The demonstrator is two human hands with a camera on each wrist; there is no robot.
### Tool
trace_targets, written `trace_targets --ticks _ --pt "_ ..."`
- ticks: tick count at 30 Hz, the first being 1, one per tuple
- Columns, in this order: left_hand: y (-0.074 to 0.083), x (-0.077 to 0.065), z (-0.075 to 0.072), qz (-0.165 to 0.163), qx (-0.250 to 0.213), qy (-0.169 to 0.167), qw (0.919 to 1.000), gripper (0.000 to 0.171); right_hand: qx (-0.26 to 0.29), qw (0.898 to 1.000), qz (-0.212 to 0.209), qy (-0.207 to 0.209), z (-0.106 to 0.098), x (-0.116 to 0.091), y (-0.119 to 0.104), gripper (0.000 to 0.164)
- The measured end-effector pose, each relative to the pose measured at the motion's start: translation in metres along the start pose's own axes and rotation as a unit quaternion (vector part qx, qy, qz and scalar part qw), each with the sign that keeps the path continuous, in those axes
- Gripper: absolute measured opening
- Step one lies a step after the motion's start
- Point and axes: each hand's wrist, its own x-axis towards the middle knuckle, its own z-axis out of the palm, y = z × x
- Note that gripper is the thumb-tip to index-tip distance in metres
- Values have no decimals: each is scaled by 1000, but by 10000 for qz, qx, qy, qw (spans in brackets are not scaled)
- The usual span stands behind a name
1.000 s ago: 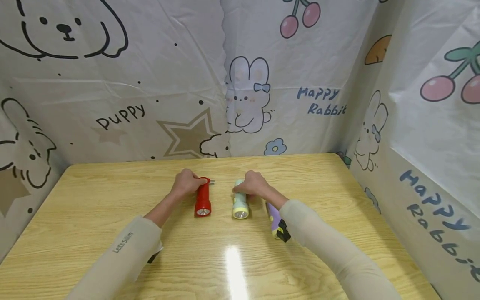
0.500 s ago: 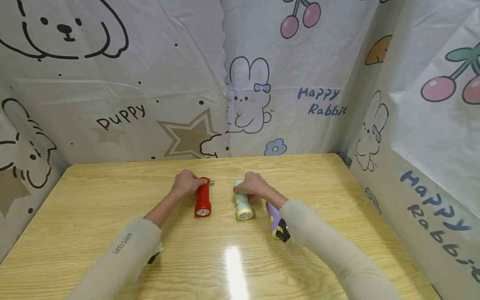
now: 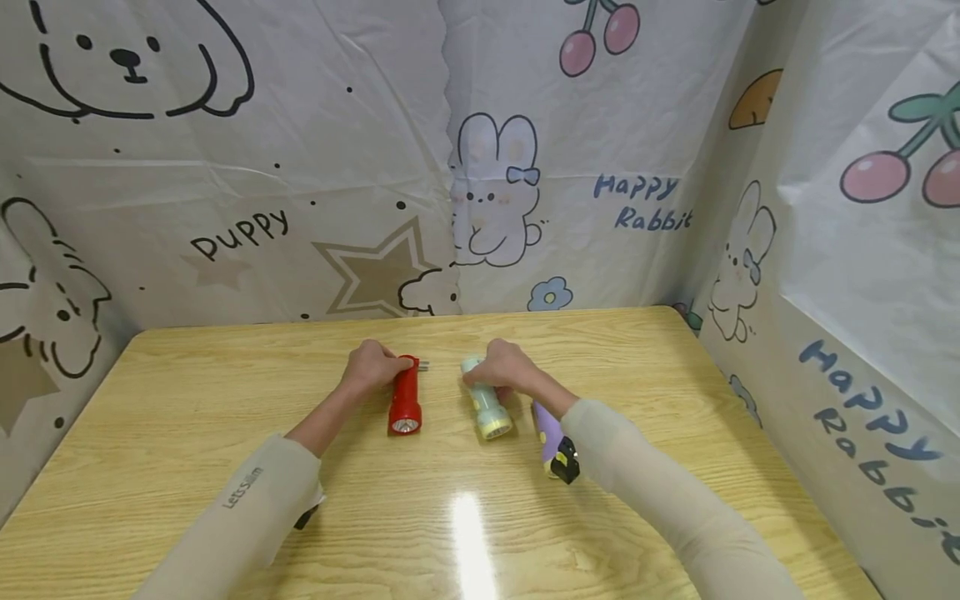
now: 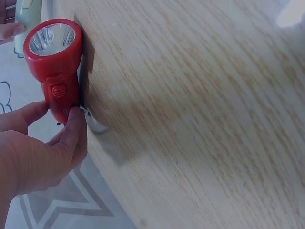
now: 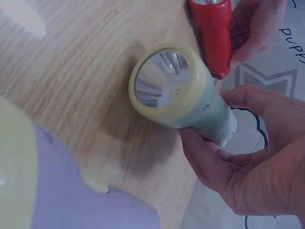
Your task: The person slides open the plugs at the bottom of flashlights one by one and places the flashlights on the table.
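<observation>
My left hand (image 3: 371, 367) pinches the back end of a red flashlight (image 3: 406, 402), whose lens faces toward me; two metal plug prongs (image 3: 423, 366) stick out at its rear right. In the left wrist view, thumb and fingers (image 4: 71, 129) hold the red flashlight's (image 4: 57, 62) narrow end, a slide switch on top. My right hand (image 3: 507, 367) grips a mint-green flashlight (image 3: 486, 407) with a yellow head by its rear, the head angled to the right. Close in the right wrist view is a purple flashlight (image 5: 95, 191), lying right of the mint one.
The purple flashlight (image 3: 550, 433) lies partly behind my right sleeve, a black wrist piece (image 3: 565, 461) overlapping it. All rest on a wooden table (image 3: 375, 517). Printed cloth walls (image 3: 360, 167) stand at the table's back and sides.
The mint-green flashlight's head has swung to the right, turning from nearly straight to slanted in my right hand. My left hand and the red flashlight have stayed in place.
</observation>
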Motion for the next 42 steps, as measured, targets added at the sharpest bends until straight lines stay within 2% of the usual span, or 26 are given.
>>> trace_targets --ticks 6,13,19,24,27,31,36,42 --pt "-1 2 0 -2 85 8 10000 33 197 9997 -78 109 -5 -5 -6 32" --pt "-2 -1 -1 72 66 38 9999 38 -187 9990 -251 330 -7 -6 -10 33" --pt "1 -4 -7 189 -216 97 9995 45 -464 9968 -317 572 -6 -6 -11 33" --pt "7 -5 -12 281 -445 552 9971 31 -762 9939 -359 716 -6 -7 -11 32" --pt "12 -5 -14 345 -652 819 9939 39 -943 9913 -379 830 -7 -6 -11 32" --pt "19 -5 -14 448 -952 931 9901 44 -985 9898 -452 929 -9 -6 -10 30" --pt "26 -7 -13 572 -1182 947 9868 40 -862 9900 -639 915 -10 -7 -9 34" --pt "38 -13 -10 556 -1327 657 9874 43 -671 9899 -718 1020 -12 -9 -8 40"
